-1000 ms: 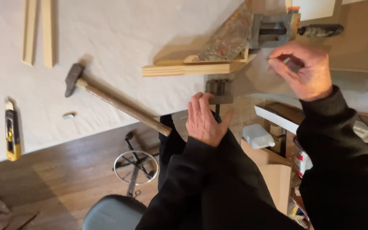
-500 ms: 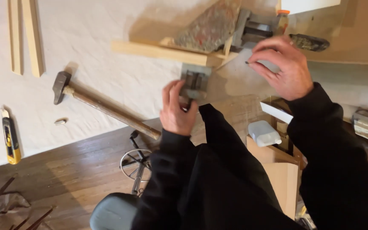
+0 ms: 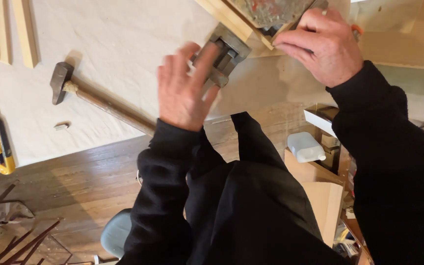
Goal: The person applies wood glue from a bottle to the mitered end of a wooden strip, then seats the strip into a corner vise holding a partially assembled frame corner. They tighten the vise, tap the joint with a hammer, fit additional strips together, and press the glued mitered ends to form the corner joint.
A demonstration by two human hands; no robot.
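Low on my right, beside the leg, I see a white plastic jug (image 3: 305, 146) lying among tan cardboard boxes (image 3: 320, 191), with a white box (image 3: 319, 119) just above it — no label on any of them that I can make out. At the far left a yellow and black utility knife (image 3: 1, 145) lies at the edge of the white table sheet (image 3: 114, 34), and two pale wooden strips (image 3: 13, 29) lie at the top left corner.

Since half a second ago the view has swung: the hammer (image 3: 94, 98) and the wooden frame (image 3: 231, 17) now lie more on a slant, and the frame has slid up to the top edge of the picture. My left hand (image 3: 185, 88), which was cupped under the grey metal clamp (image 3: 226, 54), has lifted and spread.

That left hand is now open, fingers fanned and blurred, its fingertips just at the clamp's near side, gripping nothing that I can see. The clamp sits on the frame's lower corner. My right hand (image 3: 320, 44) is curled, palm down, fingertips pinched at the frame's edge just beside the clamp — whether it grips something there I cannot tell. Both sleeves are black.
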